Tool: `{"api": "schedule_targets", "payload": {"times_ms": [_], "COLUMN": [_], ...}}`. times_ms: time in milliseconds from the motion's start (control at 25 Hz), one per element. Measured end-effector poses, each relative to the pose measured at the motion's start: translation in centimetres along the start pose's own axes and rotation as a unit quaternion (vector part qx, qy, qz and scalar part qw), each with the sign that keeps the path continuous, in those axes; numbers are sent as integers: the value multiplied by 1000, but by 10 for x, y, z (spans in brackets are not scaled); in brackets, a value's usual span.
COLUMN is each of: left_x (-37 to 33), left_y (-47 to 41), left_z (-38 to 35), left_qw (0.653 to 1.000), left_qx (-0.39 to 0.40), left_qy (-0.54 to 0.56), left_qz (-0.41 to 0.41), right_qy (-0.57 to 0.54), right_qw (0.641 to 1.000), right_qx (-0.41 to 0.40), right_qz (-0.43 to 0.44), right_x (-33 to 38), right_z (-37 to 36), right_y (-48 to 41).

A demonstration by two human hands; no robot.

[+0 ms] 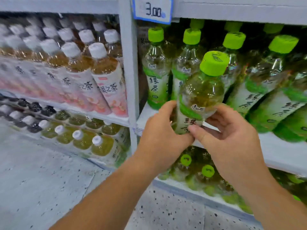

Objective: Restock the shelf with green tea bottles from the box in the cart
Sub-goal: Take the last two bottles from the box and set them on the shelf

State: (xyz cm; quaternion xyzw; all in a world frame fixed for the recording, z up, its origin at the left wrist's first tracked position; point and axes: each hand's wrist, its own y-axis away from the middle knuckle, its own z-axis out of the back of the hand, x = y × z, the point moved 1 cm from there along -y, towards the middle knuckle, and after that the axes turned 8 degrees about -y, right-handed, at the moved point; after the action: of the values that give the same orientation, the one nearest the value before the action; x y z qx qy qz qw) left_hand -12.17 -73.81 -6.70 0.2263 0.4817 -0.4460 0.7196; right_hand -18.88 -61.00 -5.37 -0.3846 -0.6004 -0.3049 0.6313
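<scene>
A green tea bottle (pixel 201 90) with a lime-green cap and a green-and-white label is held upright in front of the shelf (pixel 280 151). My left hand (pixel 163 130) grips its lower body from the left. My right hand (pixel 229 131) holds it from the right, thumb on the label. Several more green tea bottles (pixel 157 70) stand in rows on the shelf behind it. The box and the cart are out of view.
A white upright post (pixel 128 63) splits the shelving. Left of it stand peach tea bottles (pixel 106 77) with white caps. A price tag (pixel 153 9) reading 3.00 hangs above. Lower shelves hold more bottles (pixel 207 171). The speckled floor (pixel 49 188) lies below.
</scene>
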Motion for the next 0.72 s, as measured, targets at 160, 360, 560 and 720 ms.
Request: {"api": "schedule_targets", "payload": {"times_ms": [160,360,560,720], "left_x": [30,52,59,62], "left_y": [-19,-32,-30,-31], "left_z": [49,62,55,51], "left_qw": [998,998,986,988], "left_qx": [-37,-64,-123,-135], "left_qy": [38,3,-108,-81], "left_qz": [21,3,-20,-5], "right_qy": [29,44,57,90], "right_qw": [1000,999,997,994], "right_qx": [8,-3,-12,0], "right_qz": [10,31,45,60], "right_x": [-5,-17,-20,-20], "right_z": [-57,-84,-90,-90], "right_y": [-31,-43,-42,-40]}}
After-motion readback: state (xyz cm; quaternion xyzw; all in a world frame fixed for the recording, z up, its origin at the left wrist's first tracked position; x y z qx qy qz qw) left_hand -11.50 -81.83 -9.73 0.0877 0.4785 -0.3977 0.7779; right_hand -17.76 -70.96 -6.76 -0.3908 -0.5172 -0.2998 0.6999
